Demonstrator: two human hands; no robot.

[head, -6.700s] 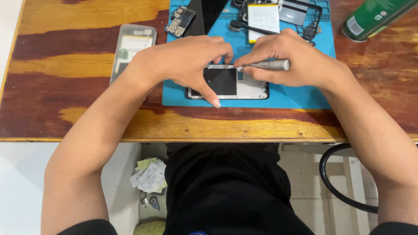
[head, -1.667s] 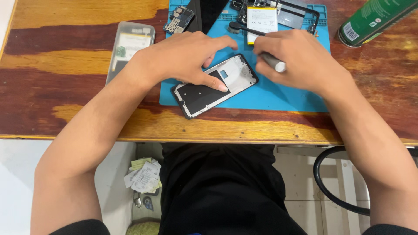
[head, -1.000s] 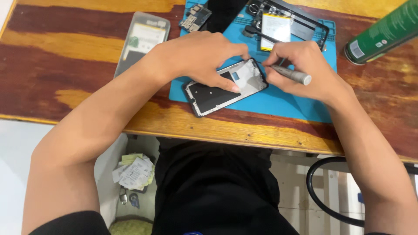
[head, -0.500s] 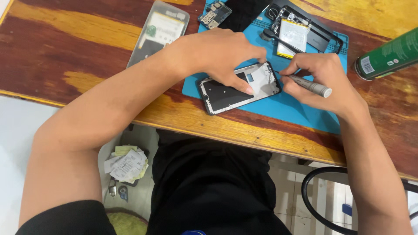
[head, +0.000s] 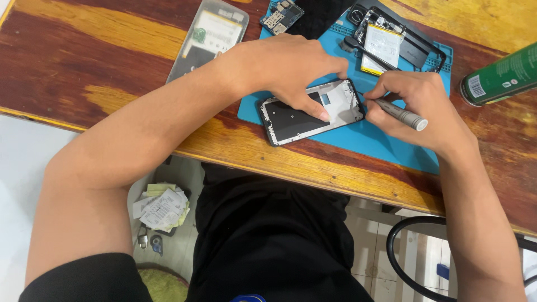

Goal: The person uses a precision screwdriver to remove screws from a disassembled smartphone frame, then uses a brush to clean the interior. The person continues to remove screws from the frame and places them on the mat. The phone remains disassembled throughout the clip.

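Phone frame [head: 311, 113] is pinned flat on blue mat [head: 386, 146] by left hand [head: 291, 67], thumb pressed on its middle. Screwdriver [head: 398, 114] is pinched by right hand [head: 417, 106] at frame's 3 o'clock edge. Green can [head: 500, 74] lies at 2 o'clock.

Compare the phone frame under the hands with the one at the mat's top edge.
The near phone frame is pinned by the left hand while the right hand works a screwdriver at its edge; the far phone frame lies untouched. The near one shows a dark plate, the far a white battery. Both lie on the blue mat.
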